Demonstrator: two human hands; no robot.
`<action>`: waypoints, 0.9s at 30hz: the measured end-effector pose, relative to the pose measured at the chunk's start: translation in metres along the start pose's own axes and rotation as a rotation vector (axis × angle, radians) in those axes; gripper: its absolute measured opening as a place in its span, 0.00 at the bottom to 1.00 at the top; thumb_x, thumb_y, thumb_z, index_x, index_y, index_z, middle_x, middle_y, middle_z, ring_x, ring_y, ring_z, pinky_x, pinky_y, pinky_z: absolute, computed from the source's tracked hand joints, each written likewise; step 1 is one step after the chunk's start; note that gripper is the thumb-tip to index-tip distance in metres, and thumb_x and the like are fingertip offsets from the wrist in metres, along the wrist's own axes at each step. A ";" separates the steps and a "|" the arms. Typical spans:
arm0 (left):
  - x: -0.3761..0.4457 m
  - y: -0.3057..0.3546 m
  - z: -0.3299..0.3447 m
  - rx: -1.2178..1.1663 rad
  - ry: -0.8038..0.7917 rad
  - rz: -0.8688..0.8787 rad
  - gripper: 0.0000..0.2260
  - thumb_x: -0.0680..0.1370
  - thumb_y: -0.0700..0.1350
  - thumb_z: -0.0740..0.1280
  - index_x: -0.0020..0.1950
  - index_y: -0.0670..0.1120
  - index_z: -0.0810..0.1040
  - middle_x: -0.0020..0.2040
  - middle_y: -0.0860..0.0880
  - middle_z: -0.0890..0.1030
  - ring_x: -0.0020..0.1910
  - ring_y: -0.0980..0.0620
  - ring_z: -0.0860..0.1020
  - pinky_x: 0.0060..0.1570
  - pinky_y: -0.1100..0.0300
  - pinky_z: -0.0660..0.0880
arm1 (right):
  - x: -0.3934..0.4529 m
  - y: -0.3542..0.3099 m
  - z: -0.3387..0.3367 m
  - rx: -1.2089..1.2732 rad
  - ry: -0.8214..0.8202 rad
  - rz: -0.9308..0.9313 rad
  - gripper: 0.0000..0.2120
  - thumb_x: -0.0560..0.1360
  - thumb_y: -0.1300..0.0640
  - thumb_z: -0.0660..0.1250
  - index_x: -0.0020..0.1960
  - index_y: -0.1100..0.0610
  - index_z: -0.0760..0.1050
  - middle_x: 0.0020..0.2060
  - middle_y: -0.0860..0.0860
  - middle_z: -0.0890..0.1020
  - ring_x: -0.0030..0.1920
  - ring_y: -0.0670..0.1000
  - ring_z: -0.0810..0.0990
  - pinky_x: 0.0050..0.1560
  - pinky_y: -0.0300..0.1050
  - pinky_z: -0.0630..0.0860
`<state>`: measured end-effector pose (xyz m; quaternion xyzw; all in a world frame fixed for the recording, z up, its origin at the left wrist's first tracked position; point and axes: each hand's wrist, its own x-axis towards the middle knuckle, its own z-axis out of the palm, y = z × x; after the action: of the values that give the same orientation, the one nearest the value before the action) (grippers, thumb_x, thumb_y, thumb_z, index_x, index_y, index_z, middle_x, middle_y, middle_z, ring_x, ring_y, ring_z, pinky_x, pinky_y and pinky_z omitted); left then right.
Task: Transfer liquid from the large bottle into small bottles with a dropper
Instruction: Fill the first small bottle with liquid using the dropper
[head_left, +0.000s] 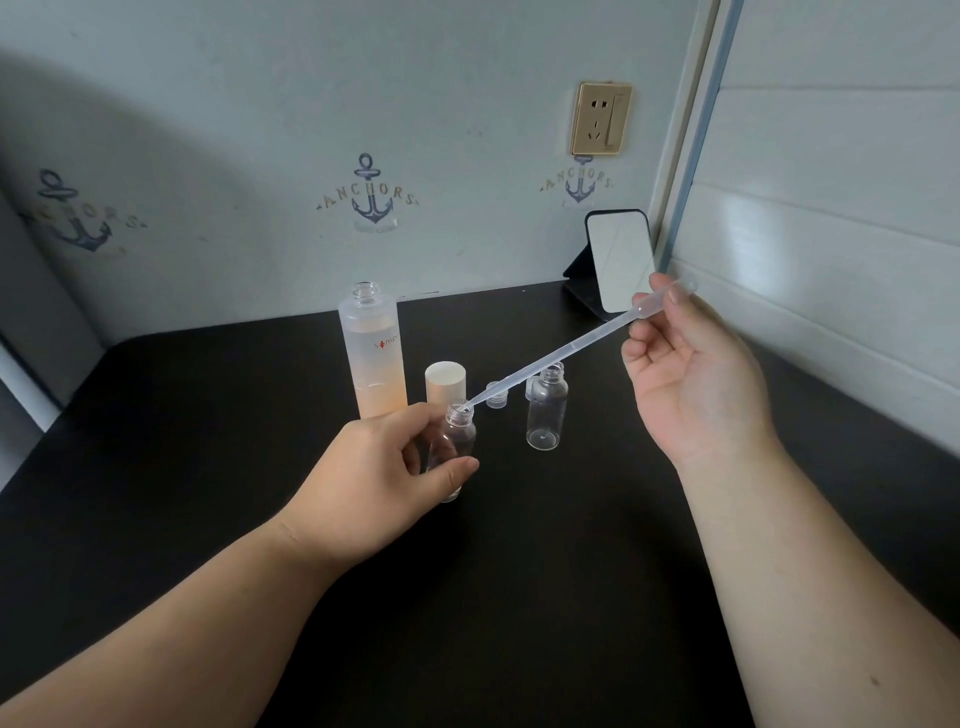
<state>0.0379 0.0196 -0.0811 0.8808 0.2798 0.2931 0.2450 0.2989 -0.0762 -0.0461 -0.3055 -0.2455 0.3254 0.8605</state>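
— Counting bottles first: how many are standing on the surface (208, 467)?

— Three are showing. One large bottle (373, 353), frosted, uncapped, is standing upright toward the back with peach-tinted liquid in its lower part. Two small bottles, clear and uncapped: the first small bottle (454, 447) is sitting in the left hand (374, 478), the second small bottle (545, 410) is standing free just to its right.

— Caps?

— One large cap (444, 382), pale and cylindrical, is standing between the large bottle and the small ones. Two small clear caps (497, 393) are lying behind the small bottles, one partly hidden by the second bottle.

— Droppers?

— One dropper (561, 353), translucent, is slanting down to the left; its tip is resting in the mouth of the first small bottle.

— Grip, each hand?

— Left: thumb and fingers are curling round the first small bottle, holding it. Right hand (691, 374): fingertips are pinching the dropper's bulb end, palm turned up.

— Surface and room?

— Surface is showing dark, nearly black, with a rounded back-left corner. One small mirror (618, 260) is leaning at the back right. Wall (260, 104) is showing pale blue with three anchor decals (371, 195) and one gold-framed socket (601, 118). White panelling (841, 208) is running along the right side.
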 end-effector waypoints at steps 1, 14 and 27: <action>0.000 0.000 0.000 -0.002 -0.001 0.001 0.11 0.73 0.59 0.72 0.52 0.58 0.79 0.42 0.66 0.79 0.40 0.58 0.78 0.39 0.70 0.72 | 0.000 0.000 -0.001 0.007 0.003 0.002 0.07 0.77 0.59 0.70 0.52 0.60 0.85 0.40 0.53 0.84 0.35 0.48 0.79 0.39 0.39 0.76; -0.001 -0.003 0.001 -0.016 0.014 0.034 0.12 0.72 0.62 0.71 0.52 0.60 0.79 0.44 0.66 0.79 0.42 0.56 0.78 0.39 0.68 0.73 | 0.000 -0.003 0.001 -0.022 0.000 0.022 0.09 0.79 0.64 0.65 0.42 0.62 0.80 0.42 0.49 0.84 0.32 0.47 0.73 0.37 0.37 0.72; -0.002 0.000 0.000 -0.013 0.017 0.049 0.09 0.72 0.61 0.72 0.50 0.65 0.77 0.45 0.66 0.79 0.43 0.56 0.78 0.40 0.68 0.73 | 0.001 -0.003 0.001 -0.029 -0.082 -0.022 0.16 0.79 0.66 0.63 0.37 0.56 0.83 0.37 0.49 0.81 0.28 0.46 0.68 0.33 0.36 0.68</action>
<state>0.0366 0.0183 -0.0818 0.8833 0.2582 0.3083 0.2410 0.3005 -0.0774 -0.0432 -0.3017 -0.2886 0.3247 0.8487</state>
